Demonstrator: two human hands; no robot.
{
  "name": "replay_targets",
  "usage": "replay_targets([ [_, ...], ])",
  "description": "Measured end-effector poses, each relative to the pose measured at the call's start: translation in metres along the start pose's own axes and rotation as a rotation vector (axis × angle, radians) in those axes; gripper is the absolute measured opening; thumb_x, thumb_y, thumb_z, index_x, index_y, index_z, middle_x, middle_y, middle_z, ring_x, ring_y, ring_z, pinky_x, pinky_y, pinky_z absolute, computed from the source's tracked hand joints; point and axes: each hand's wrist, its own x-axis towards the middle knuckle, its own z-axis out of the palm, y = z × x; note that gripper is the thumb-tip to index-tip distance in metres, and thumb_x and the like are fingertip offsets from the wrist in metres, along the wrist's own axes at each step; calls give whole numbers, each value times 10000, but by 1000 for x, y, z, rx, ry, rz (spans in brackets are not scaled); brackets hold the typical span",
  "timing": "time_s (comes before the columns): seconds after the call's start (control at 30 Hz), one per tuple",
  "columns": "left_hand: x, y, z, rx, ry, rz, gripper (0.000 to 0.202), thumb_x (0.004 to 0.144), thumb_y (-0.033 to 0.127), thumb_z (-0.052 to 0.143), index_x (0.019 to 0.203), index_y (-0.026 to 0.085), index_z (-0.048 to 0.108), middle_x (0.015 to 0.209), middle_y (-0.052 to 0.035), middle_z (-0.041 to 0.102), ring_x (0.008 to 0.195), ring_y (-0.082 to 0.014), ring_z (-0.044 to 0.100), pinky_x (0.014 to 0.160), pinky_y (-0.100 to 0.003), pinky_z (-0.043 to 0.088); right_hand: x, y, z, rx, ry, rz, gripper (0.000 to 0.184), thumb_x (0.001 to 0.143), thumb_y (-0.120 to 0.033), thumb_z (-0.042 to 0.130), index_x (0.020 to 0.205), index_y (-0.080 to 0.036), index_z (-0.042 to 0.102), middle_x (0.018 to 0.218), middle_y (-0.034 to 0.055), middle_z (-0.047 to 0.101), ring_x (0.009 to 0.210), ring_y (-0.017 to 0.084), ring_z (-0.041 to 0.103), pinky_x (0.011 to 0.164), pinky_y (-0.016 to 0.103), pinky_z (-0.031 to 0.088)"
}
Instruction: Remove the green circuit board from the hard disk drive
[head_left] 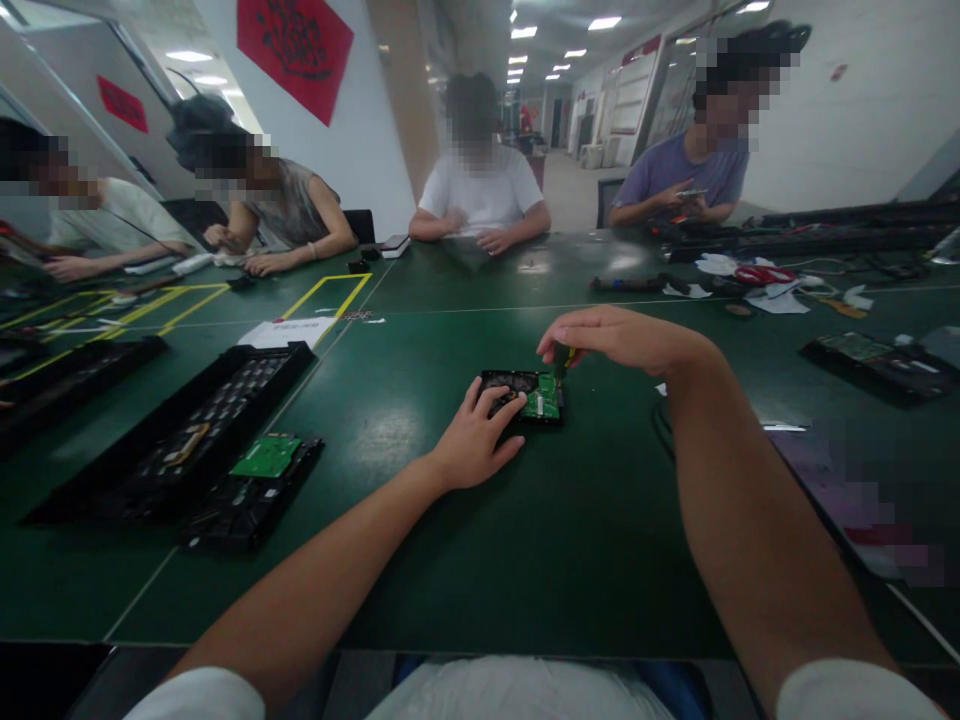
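A hard drive (545, 406) with a green circuit board facing up lies on the table in front of me. My left hand (480, 440) rests across its left part, fingers spread and thumb apart near the lower edge. Above the drive's right end, my right hand (600, 335) has its fingers closed around a screwdriver (563, 358) with a dark and yellow handle. The screwdriver stands about upright, and its tip is at the board's right edge. Whether it sits in a screw is too small to see.
A second hard drive (264, 457) lies at left beside a long black tray (187, 440). Another drive-like device (877, 360) is at far right, near a tablet-like panel (840, 490). Cables and scraps (772, 280) lie behind it. Several people sit across the green table (420, 560).
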Motion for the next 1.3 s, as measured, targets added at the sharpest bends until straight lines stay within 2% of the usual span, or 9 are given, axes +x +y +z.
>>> replay_targets([
  [0.27,1,1,-1,-11,14,-3,646,1027,475,551,1613,260,385,1509,-152,488,1526,-366,382,1320,-669,145,4,-3,1,-4,-37,-7,341,995,-478,604,1031,-206,806,1076,86,770,1020,239,689,829,338,585],
  [0.5,1,2,-2,-2,13,-10,654,1029,476,554,1624,274,370,1526,-147,472,1541,-370,358,1316,-675,160,16,2,-12,33,-175,-55,328,972,-498,655,1039,-221,818,1045,60,790,964,204,709,799,295,582],
  [0.77,1,0,0,-7,14,6,662,1026,466,561,1623,254,371,1521,-155,473,1541,-367,358,1323,-661,142,10,-1,-13,3,-152,-32,335,962,-507,665,1017,-211,814,1063,72,787,974,221,711,808,318,586],
  [0.93,0,1,0,10,2,-1,668,1029,474,554,1631,269,351,1530,-150,470,1546,-360,354,1322,-666,145,4,0,-10,-20,-85,-35,318,977,-487,648,1025,-215,807,1062,74,778,979,224,708,783,315,604],
  [1.17,0,1,-1,-11,6,-4,659,1028,472,554,1626,273,362,1529,-150,475,1540,-367,363,1318,-672,149,2,-2,-8,38,-108,-72,272,986,-438,652,1020,-211,797,1062,68,768,978,211,700,809,311,611],
  [1.3,0,0,0,-27,-1,-20,657,1027,481,555,1627,293,364,1544,-138,463,1548,-376,347,1313,-686,155,4,1,-6,116,-73,-67,264,980,-428,661,994,-202,797,1023,71,771,953,208,705,819,318,618],
])
